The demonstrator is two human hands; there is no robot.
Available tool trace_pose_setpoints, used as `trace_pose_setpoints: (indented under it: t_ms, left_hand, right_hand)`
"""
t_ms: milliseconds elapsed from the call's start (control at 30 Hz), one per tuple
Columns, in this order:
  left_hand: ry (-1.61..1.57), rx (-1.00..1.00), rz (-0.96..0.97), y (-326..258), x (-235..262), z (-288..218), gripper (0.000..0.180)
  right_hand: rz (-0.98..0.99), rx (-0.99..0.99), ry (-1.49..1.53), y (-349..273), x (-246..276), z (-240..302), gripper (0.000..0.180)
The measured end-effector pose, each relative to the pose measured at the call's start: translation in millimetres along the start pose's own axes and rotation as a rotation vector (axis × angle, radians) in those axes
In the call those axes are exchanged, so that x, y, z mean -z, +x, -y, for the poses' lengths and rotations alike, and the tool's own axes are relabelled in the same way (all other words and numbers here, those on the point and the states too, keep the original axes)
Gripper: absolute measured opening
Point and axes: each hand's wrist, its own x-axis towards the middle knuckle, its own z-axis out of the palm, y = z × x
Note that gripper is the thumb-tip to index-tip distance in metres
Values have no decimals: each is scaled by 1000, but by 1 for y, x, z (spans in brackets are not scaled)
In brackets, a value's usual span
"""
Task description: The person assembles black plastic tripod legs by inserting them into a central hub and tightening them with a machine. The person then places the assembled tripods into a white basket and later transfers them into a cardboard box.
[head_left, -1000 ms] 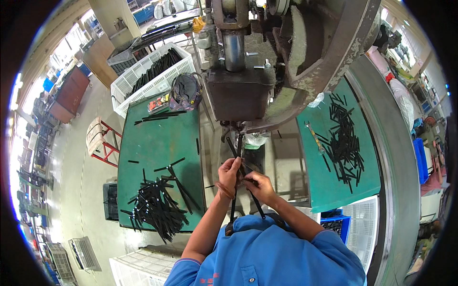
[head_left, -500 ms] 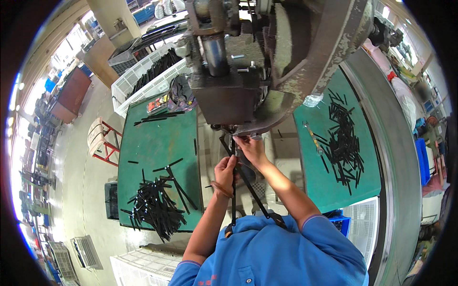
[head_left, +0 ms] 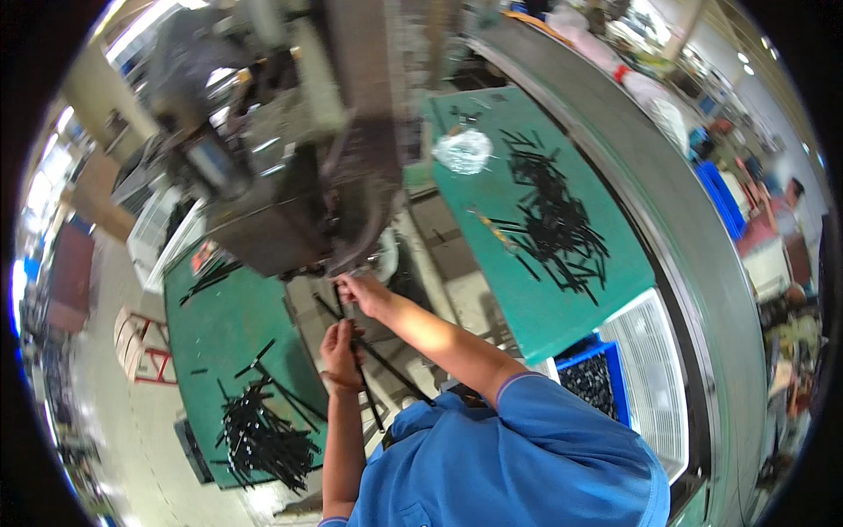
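Long, narrow black metal strips run from under the dark press machine back toward my body, two of them crossing near my hands. My left hand is closed around one strip, partway along it. Just beyond, my right hand pinches the far end of the strips right below the press head. The fingertips and strip ends there are partly hidden and slightly blurred, so how the strips are joined cannot be made out.
A heap of black strips covers the near part of the left green table. Shorter black pieces are piled on the right green table, beside a wrench and clear plastic bag. A blue bin holds small dark parts.
The view has swung to the right and tilted, so the press and tables sit farther left and more of the blue bin shows. Both hands keep about the same hold below the press.
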Motion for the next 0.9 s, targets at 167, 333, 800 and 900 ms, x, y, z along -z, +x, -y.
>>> trace_pose_setpoints:
  t_ms: [167, 333, 800, 900]
  left_hand:
    - [5, 12, -8, -3, 0, 2, 22]
    - [-4, 37, -8, -5, -10, 6, 21]
    - [62, -17, -43, -3, -16, 3, 23]
    - [53, -22, -57, -4, -18, 2, 23]
  right_hand:
    - [-286, -114, 236, -25, 116, 21, 8]
    - [-982, -65, -1501, -137, 351, 63, 33]
    - [-669, -378, -1675, -113, 376, 48, 28]
    - [-497, -429, -1674, -106, 391, 63, 24]
